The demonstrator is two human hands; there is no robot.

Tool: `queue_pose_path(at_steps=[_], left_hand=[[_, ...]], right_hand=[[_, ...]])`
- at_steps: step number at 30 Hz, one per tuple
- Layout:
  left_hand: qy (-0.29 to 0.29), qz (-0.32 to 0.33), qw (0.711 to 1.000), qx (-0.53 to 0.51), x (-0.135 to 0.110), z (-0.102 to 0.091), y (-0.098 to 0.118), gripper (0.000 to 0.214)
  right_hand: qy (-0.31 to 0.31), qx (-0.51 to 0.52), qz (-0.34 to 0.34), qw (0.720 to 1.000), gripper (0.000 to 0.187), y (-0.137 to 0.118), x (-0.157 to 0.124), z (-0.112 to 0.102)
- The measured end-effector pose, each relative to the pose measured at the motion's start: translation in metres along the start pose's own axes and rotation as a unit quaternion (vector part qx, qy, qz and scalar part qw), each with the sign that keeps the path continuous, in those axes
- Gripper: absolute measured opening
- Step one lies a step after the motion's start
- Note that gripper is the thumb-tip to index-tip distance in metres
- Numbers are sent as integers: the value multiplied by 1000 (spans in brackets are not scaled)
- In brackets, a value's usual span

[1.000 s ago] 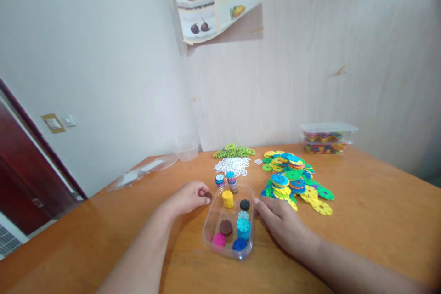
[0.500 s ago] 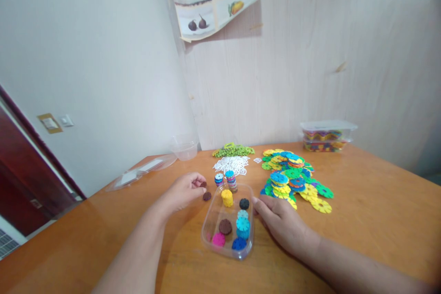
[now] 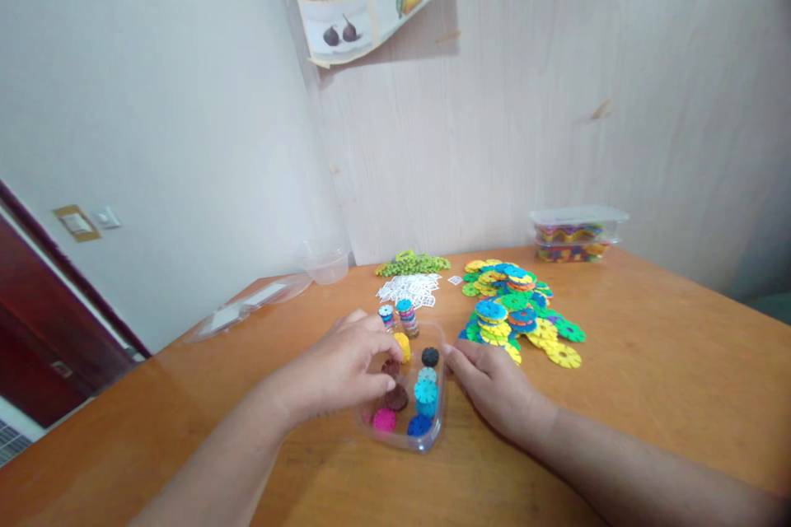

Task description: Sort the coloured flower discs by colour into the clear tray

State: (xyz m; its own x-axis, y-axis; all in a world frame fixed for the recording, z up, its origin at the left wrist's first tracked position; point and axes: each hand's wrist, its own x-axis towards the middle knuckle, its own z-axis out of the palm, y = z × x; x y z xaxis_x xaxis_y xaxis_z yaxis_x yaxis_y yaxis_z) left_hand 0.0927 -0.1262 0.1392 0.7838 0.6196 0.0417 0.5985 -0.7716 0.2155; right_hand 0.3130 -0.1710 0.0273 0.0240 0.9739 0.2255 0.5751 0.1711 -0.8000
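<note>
A clear plastic tray (image 3: 432, 433) lies on the wooden table and holds small stacks of toothed discs: yellow (image 3: 403, 345), black (image 3: 430, 356), cyan (image 3: 426, 393), brown (image 3: 396, 398), pink (image 3: 384, 420), blue (image 3: 419, 426). My left hand (image 3: 346, 368) hovers over the tray's left side, fingers pinched on a brown disc (image 3: 390, 367). My right hand (image 3: 491, 385) rests against the tray's right edge with its fingers together, flat on the table.
Two short multicoloured stacks (image 3: 399, 314) stand just behind the tray. Further back lie white pieces (image 3: 411, 290), green pieces (image 3: 411, 265), a big heap of coloured flat discs (image 3: 516, 309), a lidded box (image 3: 578, 234), a clear cup (image 3: 325, 262) and a clear lid (image 3: 247, 309).
My left hand moved from the table left of the tray to over the tray, carrying a brown disc. The brown disc on the table is gone. The right hand stayed put.
</note>
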Motion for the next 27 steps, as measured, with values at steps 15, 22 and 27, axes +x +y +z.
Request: queue_pose_path(at_steps=[15, 22, 27], left_hand=[[-82, 26, 991, 106, 12, 13, 5, 28], [-81, 46, 986, 135, 19, 19, 9, 19], [-71, 47, 986, 145, 21, 23, 8, 13]], right_hand=[[2, -8, -9, 1000, 48, 1, 1, 1], [7, -7, -11, 1000, 47, 0, 1, 1], [2, -13, -6, 1000, 47, -1, 1, 0]])
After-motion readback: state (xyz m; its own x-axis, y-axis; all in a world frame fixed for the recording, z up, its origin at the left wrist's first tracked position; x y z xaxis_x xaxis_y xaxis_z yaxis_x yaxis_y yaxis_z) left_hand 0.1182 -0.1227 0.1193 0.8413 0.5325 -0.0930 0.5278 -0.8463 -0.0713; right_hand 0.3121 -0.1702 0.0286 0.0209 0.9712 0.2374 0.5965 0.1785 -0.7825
